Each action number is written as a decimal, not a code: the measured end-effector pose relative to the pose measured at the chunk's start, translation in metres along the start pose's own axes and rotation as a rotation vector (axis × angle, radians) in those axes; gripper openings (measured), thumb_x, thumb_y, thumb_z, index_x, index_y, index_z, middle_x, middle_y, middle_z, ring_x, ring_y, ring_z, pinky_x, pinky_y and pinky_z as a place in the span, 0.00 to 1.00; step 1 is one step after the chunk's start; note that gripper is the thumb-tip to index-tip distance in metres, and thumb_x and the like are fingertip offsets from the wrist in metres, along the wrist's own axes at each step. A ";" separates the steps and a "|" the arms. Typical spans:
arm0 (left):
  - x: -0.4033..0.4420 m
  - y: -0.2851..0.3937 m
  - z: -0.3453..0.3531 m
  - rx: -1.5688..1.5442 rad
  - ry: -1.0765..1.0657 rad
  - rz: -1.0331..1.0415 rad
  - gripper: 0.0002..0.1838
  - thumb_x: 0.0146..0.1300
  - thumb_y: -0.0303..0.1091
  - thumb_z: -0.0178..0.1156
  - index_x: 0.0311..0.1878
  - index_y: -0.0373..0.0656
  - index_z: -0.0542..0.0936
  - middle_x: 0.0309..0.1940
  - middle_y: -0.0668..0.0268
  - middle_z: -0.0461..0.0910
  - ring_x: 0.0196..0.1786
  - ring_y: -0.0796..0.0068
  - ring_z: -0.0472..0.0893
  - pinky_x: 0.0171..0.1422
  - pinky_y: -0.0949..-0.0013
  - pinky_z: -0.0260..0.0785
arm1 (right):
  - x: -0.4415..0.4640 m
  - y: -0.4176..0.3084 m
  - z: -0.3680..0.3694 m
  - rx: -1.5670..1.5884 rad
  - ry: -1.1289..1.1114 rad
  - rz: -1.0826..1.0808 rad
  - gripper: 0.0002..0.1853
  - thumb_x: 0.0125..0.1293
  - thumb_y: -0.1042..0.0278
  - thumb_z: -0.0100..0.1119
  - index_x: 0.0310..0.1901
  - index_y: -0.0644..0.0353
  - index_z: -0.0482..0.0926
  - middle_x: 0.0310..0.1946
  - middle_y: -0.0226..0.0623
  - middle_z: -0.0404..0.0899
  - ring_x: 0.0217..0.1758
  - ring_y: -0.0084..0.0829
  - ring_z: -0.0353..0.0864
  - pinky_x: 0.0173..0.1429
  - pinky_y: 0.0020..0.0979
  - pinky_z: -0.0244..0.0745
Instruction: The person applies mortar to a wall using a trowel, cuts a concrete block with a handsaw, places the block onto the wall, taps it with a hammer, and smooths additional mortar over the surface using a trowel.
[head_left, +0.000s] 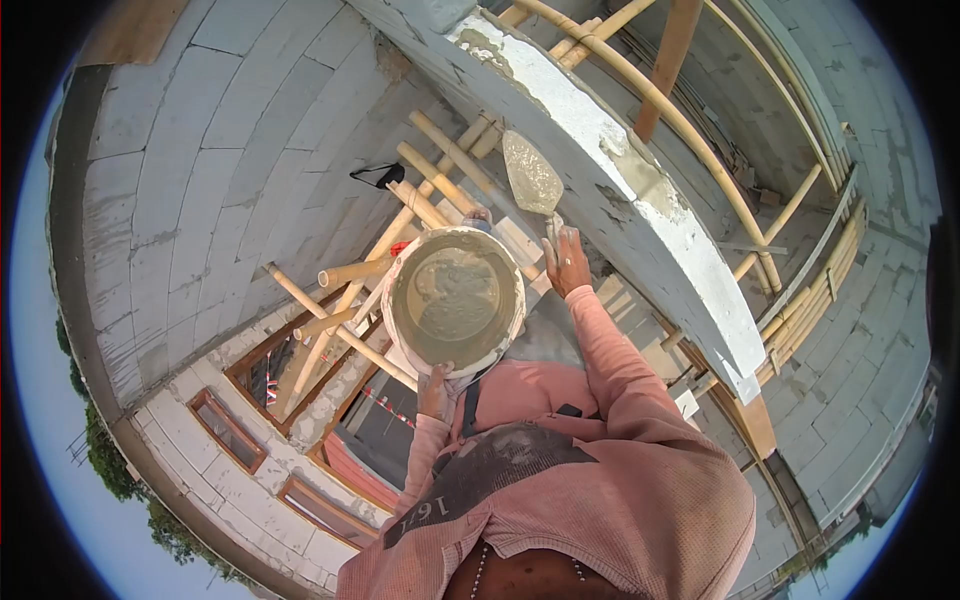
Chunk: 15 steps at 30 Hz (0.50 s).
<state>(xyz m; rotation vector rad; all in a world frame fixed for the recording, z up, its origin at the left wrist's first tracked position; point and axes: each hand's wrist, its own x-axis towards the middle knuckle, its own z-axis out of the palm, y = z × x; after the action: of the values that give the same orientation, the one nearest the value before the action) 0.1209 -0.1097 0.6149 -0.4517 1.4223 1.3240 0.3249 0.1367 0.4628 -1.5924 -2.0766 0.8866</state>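
Observation:
My left hand (pixel 434 394) grips the near edge of a round, pale bucket (pixel 497 354), which it holds in front of my body. Wet grey mortar (pixel 455 290) lies inside the bucket, and the rim is smeared with it. To the right, my right hand (pixel 568 264) is closed on the handle of a trowel (pixel 532 174). The trowel's blade is coated with mortar and points away from me, beside the face of the block wall. My right fingers partly hide the handle.
A block wall (pixel 610 150) with a rough, mortar-patched top runs along my right. Bamboo scaffold poles (pixel 440 180) cross below and ahead. Another block wall (pixel 230 170) rises on the left, with wooden window frames (pixel 228 430) at lower left. A dark strap-like item (pixel 378 177) hangs near the poles.

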 end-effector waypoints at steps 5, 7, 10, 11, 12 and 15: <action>0.004 0.000 0.035 -0.031 -0.020 0.022 0.15 0.69 0.27 0.56 0.57 0.35 0.70 0.47 0.57 0.77 0.51 0.57 0.84 0.58 0.52 0.83 | -0.079 -0.051 -0.153 0.136 -0.328 0.056 0.26 0.72 0.57 0.61 0.64 0.65 0.73 0.58 0.58 0.75 0.55 0.57 0.79 0.58 0.47 0.77; 0.008 -0.010 0.033 0.006 -0.033 0.069 0.16 0.70 0.29 0.56 0.57 0.34 0.69 0.47 0.56 0.77 0.50 0.57 0.84 0.57 0.54 0.84 | -0.081 -0.069 -0.186 0.252 -0.579 0.163 0.27 0.71 0.55 0.61 0.63 0.67 0.73 0.53 0.58 0.77 0.52 0.56 0.80 0.56 0.48 0.76; 0.009 -0.020 0.046 0.131 -0.042 0.124 0.18 0.69 0.31 0.57 0.58 0.32 0.69 0.47 0.55 0.77 0.48 0.58 0.84 0.57 0.55 0.84 | -0.072 -0.072 -0.189 0.156 -0.658 -0.010 0.29 0.73 0.50 0.57 0.63 0.69 0.73 0.37 0.57 0.82 0.41 0.53 0.83 0.46 0.46 0.76; 0.009 -0.020 0.049 0.186 -0.040 0.145 0.19 0.69 0.31 0.57 0.59 0.32 0.69 0.47 0.55 0.77 0.48 0.59 0.84 0.57 0.56 0.83 | -0.069 -0.069 -0.172 0.071 -0.624 -0.028 0.30 0.74 0.48 0.54 0.62 0.69 0.74 0.34 0.59 0.82 0.36 0.51 0.84 0.41 0.45 0.77; 0.011 -0.020 0.048 0.267 -0.049 0.136 0.20 0.68 0.32 0.57 0.58 0.32 0.68 0.47 0.55 0.77 0.47 0.59 0.84 0.56 0.57 0.83 | -0.066 -0.067 -0.155 -0.015 -0.591 -0.043 0.30 0.75 0.45 0.52 0.60 0.69 0.74 0.30 0.60 0.82 0.32 0.48 0.86 0.36 0.43 0.77; 0.029 -0.026 0.036 0.484 -0.100 0.120 0.21 0.67 0.33 0.57 0.58 0.32 0.68 0.46 0.55 0.77 0.46 0.59 0.84 0.55 0.58 0.84 | -0.054 -0.059 -0.097 -0.017 -0.866 0.091 0.29 0.74 0.47 0.52 0.60 0.69 0.74 0.29 0.62 0.81 0.27 0.52 0.84 0.35 0.46 0.77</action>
<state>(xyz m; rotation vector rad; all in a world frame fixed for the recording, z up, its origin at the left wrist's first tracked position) 0.1486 -0.0755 0.5859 0.0213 1.6393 1.0286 0.3597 0.0999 0.5775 -1.4539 -2.5415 1.8395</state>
